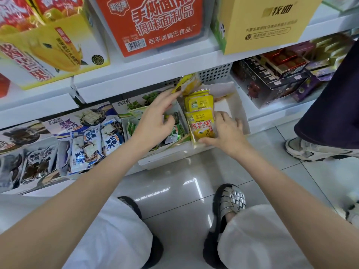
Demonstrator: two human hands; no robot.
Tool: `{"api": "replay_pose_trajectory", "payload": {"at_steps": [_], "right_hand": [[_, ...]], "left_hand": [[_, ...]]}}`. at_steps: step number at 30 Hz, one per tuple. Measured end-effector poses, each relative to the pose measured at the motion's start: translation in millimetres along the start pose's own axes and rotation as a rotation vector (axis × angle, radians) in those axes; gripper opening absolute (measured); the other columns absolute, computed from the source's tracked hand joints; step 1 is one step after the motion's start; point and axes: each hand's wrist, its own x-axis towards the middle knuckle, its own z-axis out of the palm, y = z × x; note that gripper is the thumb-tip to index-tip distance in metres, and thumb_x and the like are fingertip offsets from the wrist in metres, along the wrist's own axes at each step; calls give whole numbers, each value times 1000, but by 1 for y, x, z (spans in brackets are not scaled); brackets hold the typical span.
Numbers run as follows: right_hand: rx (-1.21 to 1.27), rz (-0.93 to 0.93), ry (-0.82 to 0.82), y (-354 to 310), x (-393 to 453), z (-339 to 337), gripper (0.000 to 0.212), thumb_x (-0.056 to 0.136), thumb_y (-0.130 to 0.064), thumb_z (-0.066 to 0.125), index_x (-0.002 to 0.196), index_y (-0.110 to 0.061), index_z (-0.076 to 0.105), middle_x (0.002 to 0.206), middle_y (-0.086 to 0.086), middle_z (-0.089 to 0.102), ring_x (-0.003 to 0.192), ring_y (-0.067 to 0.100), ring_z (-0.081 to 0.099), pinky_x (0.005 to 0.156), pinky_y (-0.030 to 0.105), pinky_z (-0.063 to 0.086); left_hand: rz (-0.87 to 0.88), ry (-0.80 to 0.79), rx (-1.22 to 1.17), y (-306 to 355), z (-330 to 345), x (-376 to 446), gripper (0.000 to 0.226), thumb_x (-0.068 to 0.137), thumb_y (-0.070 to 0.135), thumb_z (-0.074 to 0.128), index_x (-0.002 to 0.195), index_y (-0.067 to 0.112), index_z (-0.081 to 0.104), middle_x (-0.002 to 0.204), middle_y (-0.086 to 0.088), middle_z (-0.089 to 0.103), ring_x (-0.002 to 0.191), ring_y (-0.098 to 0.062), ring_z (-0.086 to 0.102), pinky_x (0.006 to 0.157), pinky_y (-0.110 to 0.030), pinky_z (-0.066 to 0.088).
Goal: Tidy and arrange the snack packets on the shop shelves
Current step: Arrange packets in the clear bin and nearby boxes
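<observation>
Yellow packets [200, 111] stand in a row inside a white card box [238, 111] on the low shelf [272, 118], shiny and flat, with crimped ends. The right hand [226, 131] rests against the front packet, fingers fairly straight, thumb along its bottom edge — a loose, open grip that props it up and does not squeeze. The left hand [155, 123] reaches toward the back, and its fingertips pinch one more yellow packet [186, 84], tilted, up under the shelf above.

What could go wrong? The packets look smooth and slippery, so the pinched one could slide out of the fingers and drop behind the row. If the right hand lets go too soon, I think the standing packets may flop forward — the box has bare room beside them and nothing holds them tight. The left arm crosses over the box of green packets [174, 131], and a sleeve-less elbow could still knock those crinkly bags out.

Blue and white bags [91, 144] lie puffy and loose to the left. Glossy grey tiles [174, 191] cover the floor. Another person's shoe [310, 150] stands close by on the right.
</observation>
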Motion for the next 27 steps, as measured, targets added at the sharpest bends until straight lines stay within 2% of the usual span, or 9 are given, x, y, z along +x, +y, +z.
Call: {"api": "replay_pose_trajectory", "payload": {"at_steps": [5,7,10,13,16,19,21,23,27], "right_hand": [[208,16,6,2,23,-8,89,71,-41,75,140,-15,26,140,3,44,129,23,40,109,52,22],[208,14,4,3,28,-11,85,72,-39,75,138,-13,29,135,5,49,127,26,43,108,50,26],[239,27,-1,1,32,-12,74,77,-35,72,133,-8,32,127,10,55,120,30,49,106,49,31],[170,23,-38,-4,35,-13,64,90,-36,55,138,-5,26,137,15,43,127,33,42,109,50,24],[119,46,23,-2,35,-29,52,93,-20,50,136,1,30,141,22,33,129,38,35,108,47,26],[526,-2,51,-2,21,-55,42,86,1,52,127,-5,48,132,13,49,121,30,48,100,33,38],[927,-21,-143,-4,5,-67,43,85,3,56,125,-12,51,128,2,55,114,21,57,93,33,47],[1051,-43,-258,-5,-3,-66,47,84,-2,61,126,-16,49,129,-3,54,105,14,61,84,30,53],[1103,0,-6,-10,2,-54,37,79,-2,68,110,-14,51,111,9,58,70,13,65,66,31,57]], "left_hand": [[84,77,167,3,-12,-18,49,83,1,44,132,8,48,136,-7,46,123,-3,36,107,-9,23],[109,122,207,0,-14,-28,44,84,7,42,127,5,52,130,-8,50,120,-7,41,105,-9,26],[71,221,156,1,-19,-42,38,84,0,44,121,3,54,118,-1,47,104,-7,52,94,-13,39],[43,210,149,7,-23,-50,35,85,-5,48,119,4,56,115,5,43,96,-8,56,89,-12,43],[-15,174,133,11,-23,-45,36,86,-3,49,120,5,55,115,5,43,99,-10,55,88,-5,40],[-84,157,-7,23,-16,-29,36,85,-4,48,120,4,54,114,2,44,101,-11,55,91,-6,41],[-77,146,-88,35,-5,-15,36,84,-5,48,119,2,54,114,0,45,104,-13,54,95,-15,44],[-61,162,-173,46,7,-2,36,83,-6,49,118,1,54,113,-1,46,103,-11,53,96,-15,44],[-96,172,-372,57,20,8,36,81,-8,48,116,2,55,113,0,46,99,-1,52,94,-9,42]]}}
